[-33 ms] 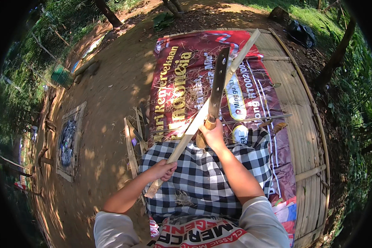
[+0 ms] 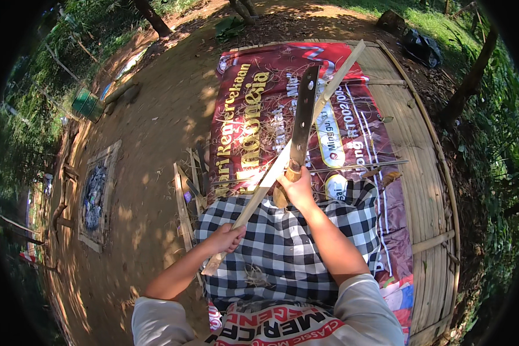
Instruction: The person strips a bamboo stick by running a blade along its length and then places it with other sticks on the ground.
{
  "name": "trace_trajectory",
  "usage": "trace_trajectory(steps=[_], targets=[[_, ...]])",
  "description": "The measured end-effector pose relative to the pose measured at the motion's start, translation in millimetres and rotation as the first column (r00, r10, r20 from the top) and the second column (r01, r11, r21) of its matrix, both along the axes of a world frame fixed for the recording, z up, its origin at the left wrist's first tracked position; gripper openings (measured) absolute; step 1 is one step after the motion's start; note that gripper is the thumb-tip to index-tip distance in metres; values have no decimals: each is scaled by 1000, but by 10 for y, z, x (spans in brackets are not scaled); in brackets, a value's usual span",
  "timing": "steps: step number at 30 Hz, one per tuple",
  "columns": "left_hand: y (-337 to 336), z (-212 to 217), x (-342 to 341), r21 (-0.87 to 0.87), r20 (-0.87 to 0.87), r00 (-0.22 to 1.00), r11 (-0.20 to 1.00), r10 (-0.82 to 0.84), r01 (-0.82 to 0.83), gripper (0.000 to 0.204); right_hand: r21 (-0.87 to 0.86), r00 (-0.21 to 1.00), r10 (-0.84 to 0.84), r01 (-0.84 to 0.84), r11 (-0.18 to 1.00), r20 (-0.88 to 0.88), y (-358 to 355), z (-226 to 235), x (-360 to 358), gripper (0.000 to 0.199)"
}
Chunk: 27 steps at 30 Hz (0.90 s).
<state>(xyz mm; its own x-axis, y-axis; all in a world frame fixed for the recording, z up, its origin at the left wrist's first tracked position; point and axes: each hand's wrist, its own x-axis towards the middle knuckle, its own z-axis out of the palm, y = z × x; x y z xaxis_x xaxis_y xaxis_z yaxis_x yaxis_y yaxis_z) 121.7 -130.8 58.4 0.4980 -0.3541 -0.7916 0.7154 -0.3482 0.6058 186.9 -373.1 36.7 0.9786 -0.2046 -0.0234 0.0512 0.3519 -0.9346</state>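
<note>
Both hands are busy over my lap. Left hand (image 2: 226, 237) is wrapped shut around the near end of a long bamboo strip (image 2: 282, 158), low and to the left, over the black-and-white checked cloth (image 2: 282, 248) that covers my legs. From that grip the strip runs up and to the right across the picture, pale and flat, passing under the knife and ending far out over the mat near the top of the view.

Right hand (image 2: 299, 187) is closed on the wooden handle of a big knife (image 2: 303, 118). I see the long dark blade pointing away from me, nearly upright in the picture, with its flat side facing the camera. The blade crosses the strip just above my right hand; I cannot tell whether the edge is in the bamboo or only lying against it.

Under everything lies a dark red printed banner (image 2: 242, 115), spread on a woven bamboo platform (image 2: 409, 132) that curves off to the right. Thin shavings and fibres are scattered on the banner and on the cloth. A few short cut bamboo pieces (image 2: 184, 196) lie at the left edge of the banner, on the bare dirt ground (image 2: 155, 115). Trees and grass ring the scene.
</note>
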Motion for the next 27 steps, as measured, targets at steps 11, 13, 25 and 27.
trace_trajectory(steps=[11,13,25,27], targets=[[905,-285,-1026,361,710,702,883,-51,-301,37,-562,977,175,-77,824,122,-73,-81,43,20],[995,-367,-1216,302,711,700,874,58,-380,39,-710,960,223,-38,703,170,-29,51,-1,23],[1263,-678,-1873,240,462,865,912,194,-333,40,-993,705,709,91,-75,11,581,-58,-291,24],[1325,-674,-1881,287,407,898,910,165,-297,40,-986,774,631,141,-85,56,504,-128,-165,23]])
